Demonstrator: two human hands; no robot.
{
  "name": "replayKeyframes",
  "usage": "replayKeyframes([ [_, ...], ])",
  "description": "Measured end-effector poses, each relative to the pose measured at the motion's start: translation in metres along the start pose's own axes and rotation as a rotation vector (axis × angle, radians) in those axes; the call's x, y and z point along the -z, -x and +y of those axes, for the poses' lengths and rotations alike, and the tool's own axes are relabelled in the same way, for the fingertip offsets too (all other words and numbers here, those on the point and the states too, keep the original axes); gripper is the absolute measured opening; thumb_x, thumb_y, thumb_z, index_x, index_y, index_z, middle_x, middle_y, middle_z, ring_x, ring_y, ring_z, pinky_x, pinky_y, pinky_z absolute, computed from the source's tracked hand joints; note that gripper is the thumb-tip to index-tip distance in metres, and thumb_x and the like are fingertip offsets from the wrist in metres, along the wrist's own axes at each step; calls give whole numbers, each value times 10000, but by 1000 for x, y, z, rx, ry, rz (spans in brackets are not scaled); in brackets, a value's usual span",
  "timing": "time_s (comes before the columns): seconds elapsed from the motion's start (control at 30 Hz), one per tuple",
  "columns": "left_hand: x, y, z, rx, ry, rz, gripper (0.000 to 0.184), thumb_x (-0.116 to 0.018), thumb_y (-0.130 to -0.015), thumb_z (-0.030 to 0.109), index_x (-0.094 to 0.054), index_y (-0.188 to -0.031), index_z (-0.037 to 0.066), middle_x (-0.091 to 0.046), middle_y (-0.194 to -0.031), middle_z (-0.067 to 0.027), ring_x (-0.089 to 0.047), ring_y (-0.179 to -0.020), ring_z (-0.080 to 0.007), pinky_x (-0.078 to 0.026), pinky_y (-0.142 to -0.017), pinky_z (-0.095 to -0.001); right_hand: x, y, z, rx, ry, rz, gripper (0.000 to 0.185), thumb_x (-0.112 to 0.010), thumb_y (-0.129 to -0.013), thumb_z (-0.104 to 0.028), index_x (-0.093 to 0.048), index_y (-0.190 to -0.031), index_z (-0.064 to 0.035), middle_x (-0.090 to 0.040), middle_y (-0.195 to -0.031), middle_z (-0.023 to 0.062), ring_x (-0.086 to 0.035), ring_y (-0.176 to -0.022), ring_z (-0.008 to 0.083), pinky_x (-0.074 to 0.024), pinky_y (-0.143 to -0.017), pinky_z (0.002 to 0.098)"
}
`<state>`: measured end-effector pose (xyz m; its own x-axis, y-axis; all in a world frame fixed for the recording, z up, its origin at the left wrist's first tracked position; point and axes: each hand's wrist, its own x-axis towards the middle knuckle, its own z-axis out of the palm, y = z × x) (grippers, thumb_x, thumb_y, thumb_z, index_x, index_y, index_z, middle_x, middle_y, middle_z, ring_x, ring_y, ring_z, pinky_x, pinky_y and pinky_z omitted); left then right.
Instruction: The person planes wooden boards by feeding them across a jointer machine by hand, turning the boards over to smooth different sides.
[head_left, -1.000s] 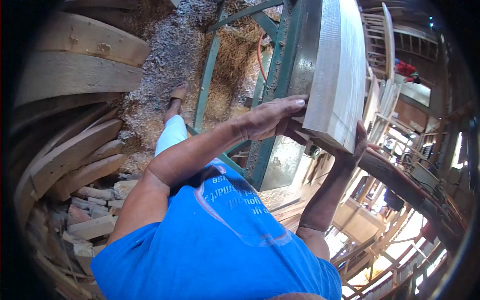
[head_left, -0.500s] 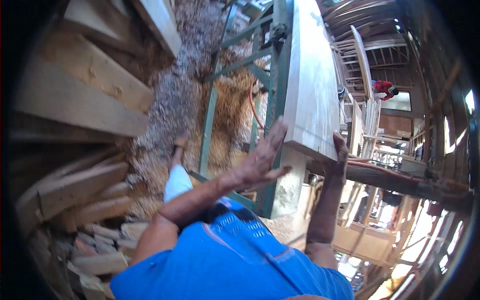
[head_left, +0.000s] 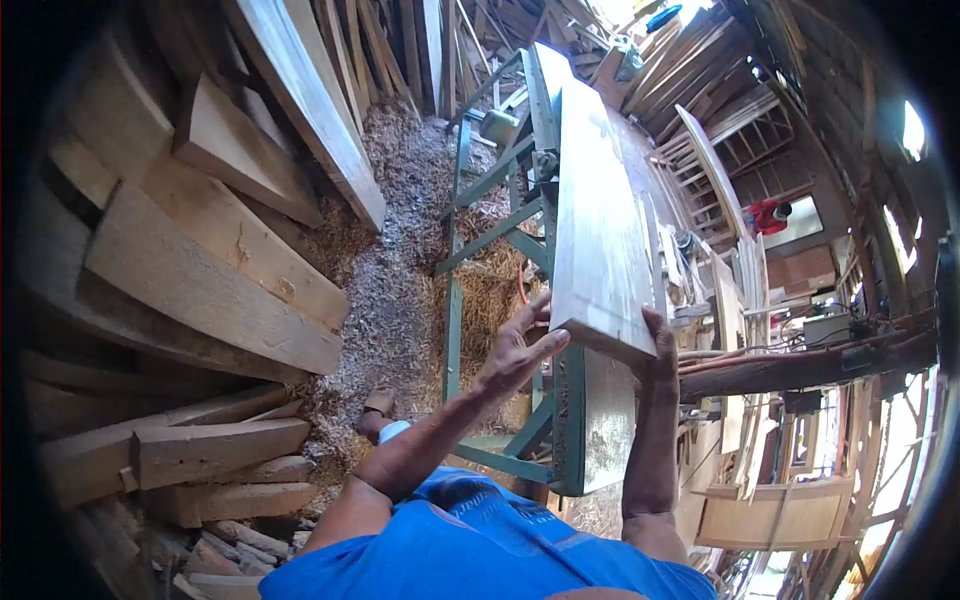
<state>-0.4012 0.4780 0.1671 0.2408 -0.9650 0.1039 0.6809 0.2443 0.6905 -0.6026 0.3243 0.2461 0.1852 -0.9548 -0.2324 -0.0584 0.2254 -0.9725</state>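
Observation:
A long, wide wooden board point(head_left: 600, 220) points away from me over a green metal machine stand point(head_left: 568, 420). My left hand point(head_left: 518, 352) grips the near left corner of the board, with the thumb against the end and the fingers along the side. At the near right corner, my right hand point(head_left: 660, 345) holds the edge, its fingers partly hidden behind the board. A flat grey metal surface point(head_left: 608, 425) of the stand shows below the board's near end.
Thick planks point(head_left: 210, 270) are stacked on the left, with short offcuts point(head_left: 240, 545) below them. Wood shavings point(head_left: 390, 290) cover the floor. A dark beam point(head_left: 800, 368) crosses on the right. Farther back is a person in red point(head_left: 768, 216) near leaning panels.
My left hand has gone from spread beside the board to gripping its corner. The right hand stays at the right corner. The view has shifted, showing more of the board's far end.

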Motion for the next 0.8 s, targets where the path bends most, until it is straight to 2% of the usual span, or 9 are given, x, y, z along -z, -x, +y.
replayKeyframes([
  [0.07, -11, -14, 41, -69, -81, -59, 732, -686, -870, 82, -279, -1462, -56, -585, -1167, -138, -604, -1079, -209, -521, -923, -305, 3, -8, -2, -10, -87, 81, 401, -503, -940, -265, -592, -1173, 49, -661, -1058, 166, -639, -1000, 257, -509, -910, 369],
  [0.23, -38, -50, 59, -189, -83, -44, 896, -690, -847, 46, -82, -1495, -59, -613, -1093, -166, -635, -1014, -227, -541, -895, -337, -17, 7, -69, 47, -393, -181, 450, -430, -984, -310, -512, -1239, 51, -613, -1138, 228, -636, -1046, 295, -550, -884, 420],
  [0.27, -47, -58, 70, -248, -91, -30, 939, -694, -840, 39, -34, -1500, -57, -618, -1079, -172, -641, -1000, -230, -545, -889, -344, -26, 14, -83, 58, -328, -119, 542, -398, -991, -381, -483, -1282, 68, -589, -1200, 261, -609, -1115, 322, -515, -953, 444],
  [0.3, -55, -68, 79, -256, -75, -24, 1034, -709, -816, 21, 71, -1491, -53, -620, -1053, -193, -654, -968, -241, -547, -888, -359, -12, -5, -87, -58, -508, -323, 646, -358, -992, -458, -440, -1330, 87, -550, -1266, 295, -579, -1165, 344, -460, -1019, 469],
  [0.37, -69, -82, 90, -258, -68, -17, 1046, -744, -785, 39, 21, -1488, -77, -645, -988, -179, -662, -920, -218, -544, -861, -334, -21, 7, -115, -21, -524, -389, 720, -319, -992, -511, -396, -1370, 97, -511, -1322, 299, -544, -1212, 361, -416, -1057, 487],
  [0.47, -84, -104, 105, -360, -166, -7, 1067, -780, -756, 77, -18, -1483, -95, -668, -913, -164, -667, -870, -190, -539, -804, -301, -59, 39, -152, 140, -394, -53, 698, -287, -1006, -515, -395, -1395, 55, -512, -1359, 233, -517, -1243, 360, -393, -1072, 485],
  [0.6, -95, -116, 115, -404, -225, 15, 1059, -794, -746, 106, -57, -1473, -118, -685, -837, -128, -669, -793, -171, -523, -754, -278, -49, 24, -164, 253, -410, -241, 675, -293, -1010, -501, -349, -1415, 36, -518, -1316, 264, -543, -1201, 377, -427, -1042, 513],
  [0.7, -99, -118, 120, -441, -223, -2, 1057, -801, -746, 117, -69, -1468, -127, -685, -811, -124, -670, -759, -164, -525, -744, -275, -56, 32, -168, 307, -299, -112, 674, -283, -1014, -491, -346, -1411, 49, -514, -1320, 269, -536, -1212, 378, -427, -1050, 508],
  [0.8, -96, -118, 121, -407, -218, -12, 1021, -801, -757, 114, -107, -1466, -130, -687, -848, -144, -673, -812, -159, -532, -743, -277, -51, 23, -166, 196, -444, -206, 683, -260, -1019, -493, -352, -1408, 60, -515, -1322, 269, -533, -1220, 355, -419, -1060, 484],
])
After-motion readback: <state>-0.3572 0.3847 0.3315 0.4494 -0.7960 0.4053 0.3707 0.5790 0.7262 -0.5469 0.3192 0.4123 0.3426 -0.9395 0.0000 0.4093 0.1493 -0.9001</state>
